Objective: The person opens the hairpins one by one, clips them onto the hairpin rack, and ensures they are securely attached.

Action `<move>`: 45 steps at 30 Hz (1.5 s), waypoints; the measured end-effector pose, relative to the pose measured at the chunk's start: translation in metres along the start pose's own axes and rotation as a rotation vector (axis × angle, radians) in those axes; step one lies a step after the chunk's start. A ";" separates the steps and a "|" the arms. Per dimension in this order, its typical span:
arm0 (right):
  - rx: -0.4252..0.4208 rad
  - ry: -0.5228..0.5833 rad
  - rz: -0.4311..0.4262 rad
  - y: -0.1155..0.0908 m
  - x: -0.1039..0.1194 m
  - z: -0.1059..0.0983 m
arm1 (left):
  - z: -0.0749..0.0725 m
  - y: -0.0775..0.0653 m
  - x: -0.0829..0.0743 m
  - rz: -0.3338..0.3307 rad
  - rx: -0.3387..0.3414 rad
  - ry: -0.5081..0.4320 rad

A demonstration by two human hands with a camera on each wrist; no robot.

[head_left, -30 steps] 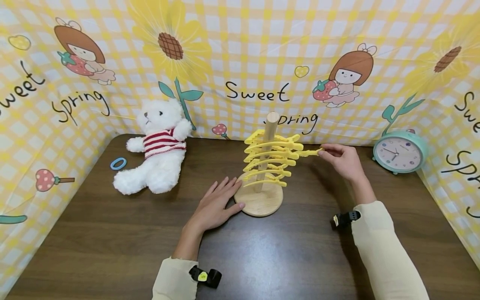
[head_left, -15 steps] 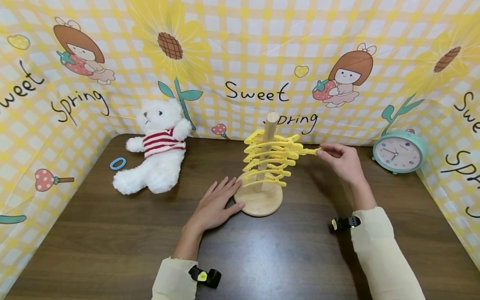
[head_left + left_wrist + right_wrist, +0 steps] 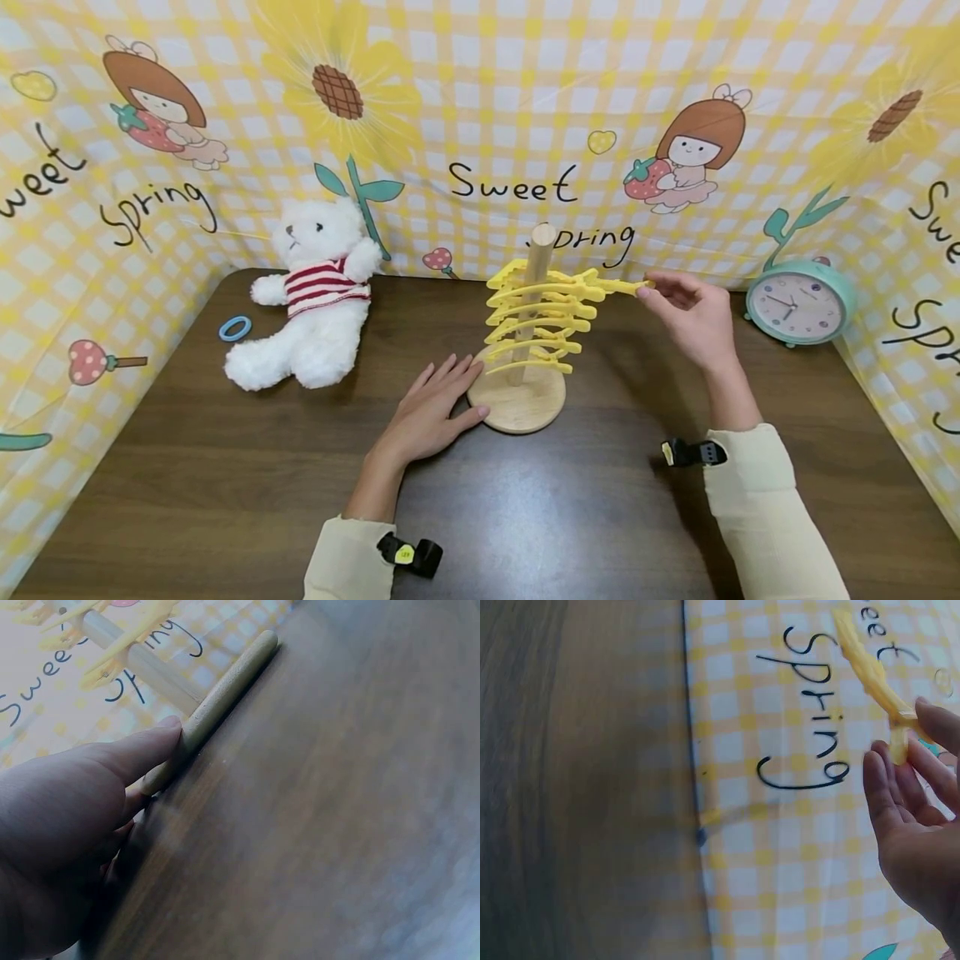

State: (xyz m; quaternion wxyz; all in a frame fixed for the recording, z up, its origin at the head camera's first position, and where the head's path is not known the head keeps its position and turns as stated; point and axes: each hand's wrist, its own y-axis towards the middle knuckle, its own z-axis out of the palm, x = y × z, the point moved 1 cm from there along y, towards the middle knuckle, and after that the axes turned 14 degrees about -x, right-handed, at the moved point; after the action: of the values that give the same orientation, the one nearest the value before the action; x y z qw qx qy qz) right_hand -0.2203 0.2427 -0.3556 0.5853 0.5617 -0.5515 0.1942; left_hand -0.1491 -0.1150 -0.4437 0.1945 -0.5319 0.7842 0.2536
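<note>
A wooden post [image 3: 537, 254] rises from a round wooden base [image 3: 525, 408]. Several yellow, long-jawed hair clips [image 3: 540, 319] are stacked along it, one above another. My left hand [image 3: 431, 417] lies with straight fingers along the base's left side; in the left wrist view the thumb [image 3: 154, 742] touches its edge. To the right of the post, my right hand [image 3: 690, 321] pinches the outer end of a yellow hair clip [image 3: 870, 675] between thumb and fingers. That clip's other end overlaps the upper clips in the head view, so I cannot tell whether it grips the post.
A white teddy bear [image 3: 318, 296] in a striped shirt sits at the back left, beside a small blue ring [image 3: 235, 328]. A mint-green alarm clock [image 3: 798, 304] stands at the back right. Patterned cloth [image 3: 510, 100] walls the brown table [image 3: 225, 475] on three sides.
The right hand has risen slightly, lifting the outer end of the pinched hair clip. The left hand stays put on the base.
</note>
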 end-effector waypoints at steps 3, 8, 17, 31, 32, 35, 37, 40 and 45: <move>-0.067 0.082 -0.027 -0.001 0.009 0.000 | 0.000 0.000 0.000 0.001 -0.001 0.001; -0.123 0.237 -0.083 0.000 0.022 0.001 | 0.001 -0.001 0.002 0.001 -0.003 0.004; -0.151 0.352 -0.187 0.002 0.035 0.002 | 0.001 0.000 0.002 0.005 -0.003 0.004; -0.232 0.340 -0.311 0.007 0.063 0.003 | 0.001 0.001 0.001 0.007 -0.001 0.013; -0.233 0.314 -0.323 0.007 0.066 0.003 | 0.001 0.001 0.001 0.008 -0.002 0.012; -0.249 0.281 -0.343 0.006 0.072 0.003 | 0.000 0.001 0.001 0.013 -0.007 0.004; -0.261 0.302 -0.346 0.006 0.076 0.002 | 0.001 0.001 0.002 0.013 -0.007 0.001; -0.274 0.371 -0.343 0.005 0.082 0.002 | 0.001 0.001 0.001 0.008 -0.004 0.000; -0.271 0.449 -0.345 0.001 0.092 0.003 | 0.001 0.000 0.001 0.005 -0.002 -0.004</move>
State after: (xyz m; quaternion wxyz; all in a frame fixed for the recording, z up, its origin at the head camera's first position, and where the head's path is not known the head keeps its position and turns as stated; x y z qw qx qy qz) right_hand -0.1934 0.2046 -0.2759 0.7863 0.5070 -0.3258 0.1360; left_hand -0.1495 -0.1156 -0.4450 0.1948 -0.5296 0.7849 0.2560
